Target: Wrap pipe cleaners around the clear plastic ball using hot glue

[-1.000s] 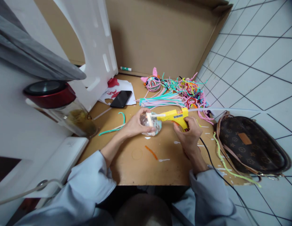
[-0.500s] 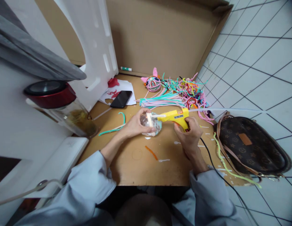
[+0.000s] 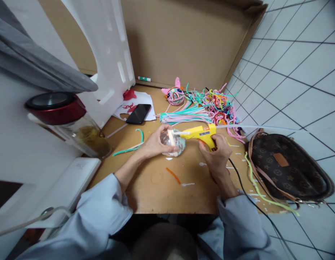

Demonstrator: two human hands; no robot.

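My left hand [image 3: 156, 142] grips a clear round ball [image 3: 180, 144] with a pale strip [image 3: 171, 138] running across its near side. Fingers and thumb close around the strip's two ends. In my right hand [image 3: 217, 151] is a yellow hot glue gun [image 3: 201, 133], held by its handle with a long clear glue stick [image 3: 251, 126] sticking out of the back. Its nozzle points left and sits at the strip; whether it touches I cannot tell. A black cord [image 3: 241, 180] trails from the gun toward the lower right.
Behind are a pink-eared craft ball [image 3: 175, 96], a bundle of pipe cleaners [image 3: 186, 115] and a tangled heap [image 3: 221, 103]. A phone [image 3: 139, 113] lies on paper. A glass tea bottle [image 3: 86, 135] stands left, a brown handbag [image 3: 289, 169] right. An orange pipe cleaner piece [image 3: 173, 175] lies in front.
Almost nothing differs. Both hands, the ball and the glue gun keep their places, with only a very slight shift of the whole view.
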